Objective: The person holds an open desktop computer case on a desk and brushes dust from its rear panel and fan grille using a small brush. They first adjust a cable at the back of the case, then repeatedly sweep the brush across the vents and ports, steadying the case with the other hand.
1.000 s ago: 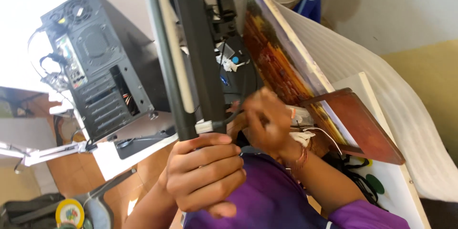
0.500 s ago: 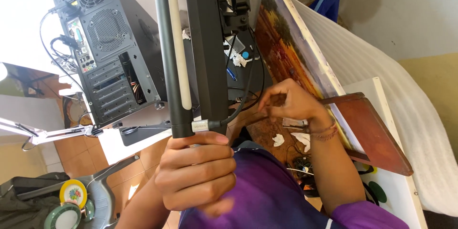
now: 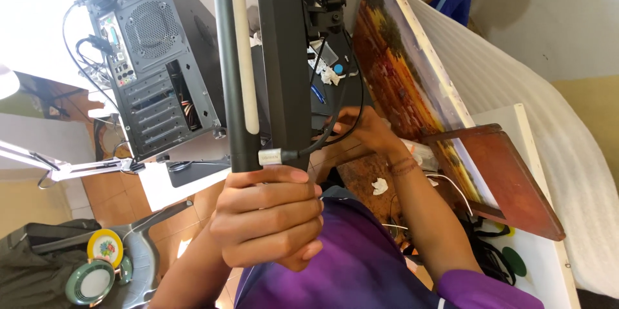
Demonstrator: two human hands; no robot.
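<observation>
We see the left hand [image 3: 267, 219] clenched around the lower end of a long black flat panel [image 3: 284, 57], held edge-on in front of the camera. A black cable [image 3: 335, 122] plugs into its silver connector [image 3: 271, 156]. The right hand [image 3: 364, 130] touches this cable behind the panel; its grip cannot be determined. A computer tower [image 3: 155, 51] stands nearby.
</observation>
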